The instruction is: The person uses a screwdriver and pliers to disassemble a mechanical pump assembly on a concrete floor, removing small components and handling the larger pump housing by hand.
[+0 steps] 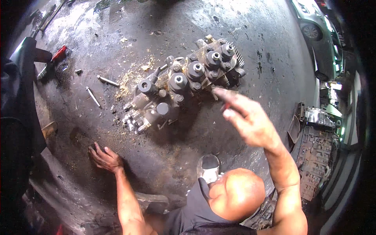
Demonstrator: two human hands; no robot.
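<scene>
On the dark floor stands a greasy metal assembly (184, 84), like a pump or valve block, with several upright round fittings. My right hand (248, 121) is at its near right side, fingers reaching to its edge. Thumb and index finger come close together around something small and reddish, too blurred to name. Off to the left, my left hand (105, 158) rests on the floor with fingers spread, apart from the assembly and holding nothing. Beyond it lie a long bolt (93, 97) and another bolt (108, 81).
Yellowish crumbs (131, 76) litter the floor by the assembly. A red-handled tool (58, 53) lies at the far left beside a dark stand (19, 94). Greasy engine parts (313, 160) and a parked car (319, 37) line the right. A shoe (208, 168) and a person's bent head (239, 192) show below.
</scene>
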